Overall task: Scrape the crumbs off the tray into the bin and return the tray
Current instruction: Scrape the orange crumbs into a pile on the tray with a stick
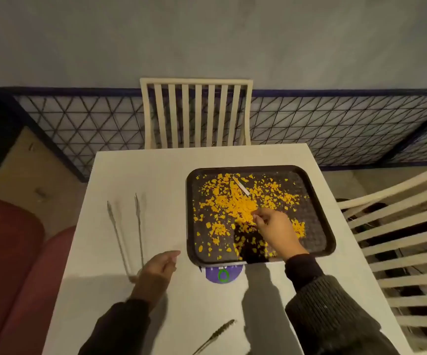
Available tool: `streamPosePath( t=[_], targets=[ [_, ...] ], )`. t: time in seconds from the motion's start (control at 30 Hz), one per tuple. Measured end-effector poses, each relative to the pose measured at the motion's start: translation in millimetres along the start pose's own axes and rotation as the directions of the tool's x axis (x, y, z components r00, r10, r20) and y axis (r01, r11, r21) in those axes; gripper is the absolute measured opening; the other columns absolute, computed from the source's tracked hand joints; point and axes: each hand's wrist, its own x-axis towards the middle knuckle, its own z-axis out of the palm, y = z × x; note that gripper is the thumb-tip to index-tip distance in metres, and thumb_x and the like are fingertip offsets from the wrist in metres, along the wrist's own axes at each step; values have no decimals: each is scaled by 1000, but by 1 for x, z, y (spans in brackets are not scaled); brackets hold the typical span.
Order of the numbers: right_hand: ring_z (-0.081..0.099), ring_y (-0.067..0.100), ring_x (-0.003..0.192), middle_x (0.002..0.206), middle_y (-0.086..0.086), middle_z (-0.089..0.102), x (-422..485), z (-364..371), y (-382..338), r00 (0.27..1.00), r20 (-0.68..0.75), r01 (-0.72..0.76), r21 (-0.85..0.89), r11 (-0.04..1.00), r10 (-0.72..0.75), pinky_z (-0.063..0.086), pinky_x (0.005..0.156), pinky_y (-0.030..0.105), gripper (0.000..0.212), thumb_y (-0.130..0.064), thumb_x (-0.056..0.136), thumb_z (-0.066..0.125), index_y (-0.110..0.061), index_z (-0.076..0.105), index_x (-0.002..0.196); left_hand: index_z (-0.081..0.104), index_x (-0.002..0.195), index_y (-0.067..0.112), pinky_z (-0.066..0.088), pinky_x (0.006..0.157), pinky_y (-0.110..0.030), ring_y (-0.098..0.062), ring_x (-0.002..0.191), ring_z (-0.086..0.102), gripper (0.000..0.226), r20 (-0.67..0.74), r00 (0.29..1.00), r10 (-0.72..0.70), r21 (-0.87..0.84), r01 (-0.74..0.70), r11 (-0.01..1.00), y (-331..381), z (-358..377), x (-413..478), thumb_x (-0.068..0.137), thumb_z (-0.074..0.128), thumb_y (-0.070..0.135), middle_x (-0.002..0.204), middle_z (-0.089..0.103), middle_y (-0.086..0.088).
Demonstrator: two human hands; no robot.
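Sitting on the right half of the table (135, 175), the tray (317, 242) runs close to the right edge, thick with orange crumbs (230, 206) heaped toward its middle and thinning to the rims. A white stick (240, 185) lies among them near the far rim. Right hand (276, 229) is over the tray's centre, fingertips pinched narrow at the heap; whether it actually holds a crumb, I cannot tell. Left hand (156, 272) rests loose and empty near the front edge, just left of the tray, beside tongs (127, 231).

No bin in view. Risk from here, I'd say: lift or tilt that tray unevenly and the loose crumbs slide over the low rim onto the table or floor.

A purple disc (222, 275) peeks from under the near rim with a green ring on it; no lettering readable.
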Motion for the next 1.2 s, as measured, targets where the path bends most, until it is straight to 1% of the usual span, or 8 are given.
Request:
streamPosePath(
  t=[0.17, 0.37, 0.53, 0.7, 0.83, 0.93, 1.13, 1.2],
  targets=[
    [64, 23, 87, 100, 9, 71, 47, 8, 4, 998, 29, -47, -66, 997, 49, 51, 78, 32, 21, -20, 92, 50, -16, 66, 104, 54, 124, 10, 48, 98, -45, -29, 109, 59, 32, -23, 998, -66, -35, 65, 997, 3, 28, 51, 94, 48, 16, 123, 61, -9],
    [63, 25, 85, 99, 10, 69, 79, 15, 12, 997, 48, -57, -167, 984, 66, 49, 74, 30, 22, -16, 92, 48, -12, 64, 106, 52, 114, 21, 55, 83, -32, -15, 93, 60, 21, 5, 996, -88, 4, 88, 996, 16, 51, 83, 96, 43, 24, 100, 60, 7],
    [63, 25, 78, 95, 11, 69, 97, 22, 13, 993, 63, -83, -216, 973, 99, 55, 72, 35, 19, -18, 92, 48, -11, 64, 101, 46, 108, 20, 53, 73, -27, -20, 96, 62, 14, -93, 989, -119, -42, 115, 992, 14, 59, 83, 97, 37, 20, 103, 60, -2],
    [62, 23, 78, 93, 8, 69, 87, 27, 11, 997, 13, -66, -175, 982, 70, 53, 73, 35, 17, -22, 91, 51, -15, 63, 102, 30, 106, 16, 41, 59, -16, -16, 80, 53, 10, -215, 965, -150, -219, 102, 970, 23, 58, 62, 99, 33, 12, 92, 52, -3],
    [59, 25, 81, 92, 8, 64, 63, 32, 7, 1000, -5, 7, -158, 987, -8, 51, 76, 41, 19, -26, 90, 54, -13, 64, 99, 44, 113, 3, 45, 71, -26, -24, 86, 58, 28, -322, 937, -136, -252, 54, 966, 10, 41, 41, 98, 38, 26, 88, 58, -2],
    [57, 26, 85, 89, 7, 60, 37, 40, -3, 997, -18, 65, -164, 984, -69, 49, 80, 42, 20, -28, 90, 54, -14, 65, 98, 60, 97, 6, 48, 73, -26, -19, 80, 62, 37, -228, 954, -194, -335, 110, 936, -3, 22, 14, 98, 34, 32, 84, 66, -4],
    [53, 26, 99, 98, 7, 63, -20, 46, -28, 993, 24, 119, -174, 977, -117, 36, 91, 42, 25, -32, 92, 51, -16, 64, 106, 63, 98, 6, 47, 91, -37, -30, 94, 62, 39, -234, 915, -328, -403, 216, 890, -31, -5, -55, 97, 37, 36, 97, 68, -14],
    [53, 28, 103, 101, 6, 64, -41, 46, -37, 991, 31, 135, -167, 977, -132, 35, 93, 43, 26, -32, 91, 52, -19, 63, 111, 64, 97, 5, 46, 87, -34, -28, 90, 62, 39, -242, 914, -324, -437, 196, 878, -31, -15, -84, 97, 38, 33, 95, 68, -14]
  ],
)
